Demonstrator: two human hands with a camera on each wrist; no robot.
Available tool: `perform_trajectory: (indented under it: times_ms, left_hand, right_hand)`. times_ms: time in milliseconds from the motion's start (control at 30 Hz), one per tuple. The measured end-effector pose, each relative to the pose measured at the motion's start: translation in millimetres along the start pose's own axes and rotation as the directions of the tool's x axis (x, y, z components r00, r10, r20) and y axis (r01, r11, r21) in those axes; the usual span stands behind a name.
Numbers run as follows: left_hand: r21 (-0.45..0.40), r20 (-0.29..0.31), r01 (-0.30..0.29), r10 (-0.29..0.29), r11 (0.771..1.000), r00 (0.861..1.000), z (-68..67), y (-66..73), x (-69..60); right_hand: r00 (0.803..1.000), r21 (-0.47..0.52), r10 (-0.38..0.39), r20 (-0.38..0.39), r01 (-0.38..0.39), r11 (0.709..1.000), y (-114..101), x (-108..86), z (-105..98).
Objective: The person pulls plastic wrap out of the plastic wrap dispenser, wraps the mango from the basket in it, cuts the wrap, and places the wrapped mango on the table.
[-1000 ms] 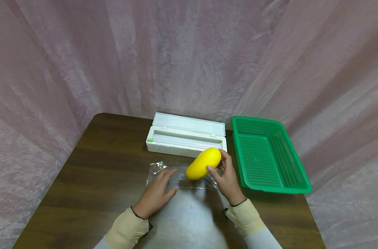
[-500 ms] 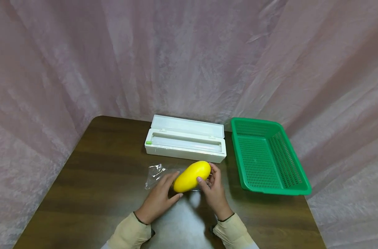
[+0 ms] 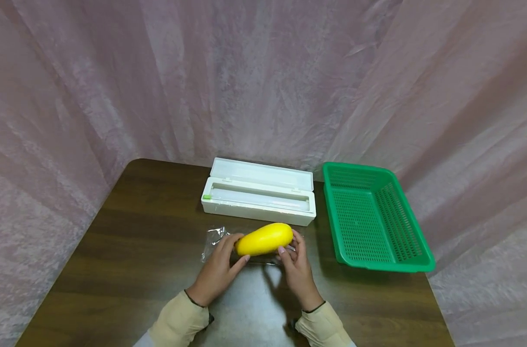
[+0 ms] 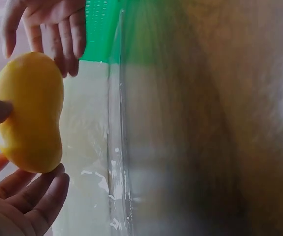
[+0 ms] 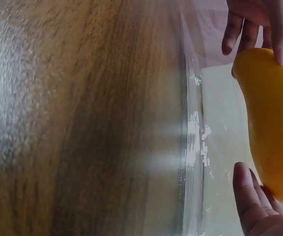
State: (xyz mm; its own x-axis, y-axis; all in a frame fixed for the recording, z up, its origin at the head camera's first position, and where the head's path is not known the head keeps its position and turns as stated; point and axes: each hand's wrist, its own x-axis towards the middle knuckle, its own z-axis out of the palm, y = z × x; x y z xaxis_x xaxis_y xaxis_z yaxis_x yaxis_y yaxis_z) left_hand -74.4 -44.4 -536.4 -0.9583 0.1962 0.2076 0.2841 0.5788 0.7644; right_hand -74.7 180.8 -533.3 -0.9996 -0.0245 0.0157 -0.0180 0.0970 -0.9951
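Fingers of the left hand point(image 3: 217, 269) and right hand point(image 3: 300, 273) are holding the yellow fruit point(image 3: 265, 239), not yet wrapped, above the already spread film point(image 3: 213, 237).

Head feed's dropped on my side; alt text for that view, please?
A left hand and right hand hold a yellow oblong object by its ends, over clear film on a brown table. Beyond sits an open white box; right, a green basket.

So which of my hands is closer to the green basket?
Your right hand. It is at the right end of the yellow mango-like item, left of the green basket and apart from it. Your left hand is at the item's other end, farther left.
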Motion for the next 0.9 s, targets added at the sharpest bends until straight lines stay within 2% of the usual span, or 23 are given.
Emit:
perform_trajectory:
  times_ms: [100,267,367,600,733,900]
  left_hand:
    - [-0.013,-0.028,0.002,-0.002,1.0,1.0,-4.1,-2.2,5.3]
    - [-0.01,-0.054,0.037,-0.038,0.999,0.998,-9.2,-5.2,15.7]
    - [-0.033,-0.048,0.074,-0.075,0.997,0.996,-11.1,-6.9,20.5]
    - [-0.129,-0.015,0.158,-0.161,0.979,0.987,-12.9,-10.5,29.0]
    - [-0.105,-0.005,0.161,-0.162,0.981,0.987,-11.3,-12.5,32.6]
    - [-0.041,0.038,0.173,-0.172,0.984,0.984,-8.2,-16.7,35.7]
  right_hand:
    - [1.0,-0.025,0.01,0.016,-0.01,1.0,2,0.7,0]
    - [0.999,-0.062,0.045,0.028,-0.044,0.997,2,0.6,2]
    - [0.998,-0.082,0.059,0.027,-0.057,0.995,0,0.0,4]
    - [1.0,-0.169,0.031,0.002,-0.03,0.985,0,1.8,5]
    - [0.999,-0.202,0.049,-0.015,-0.051,0.978,0,1.8,6]
    - [0.997,-0.21,0.076,-0.026,-0.079,0.975,3,0.7,6]
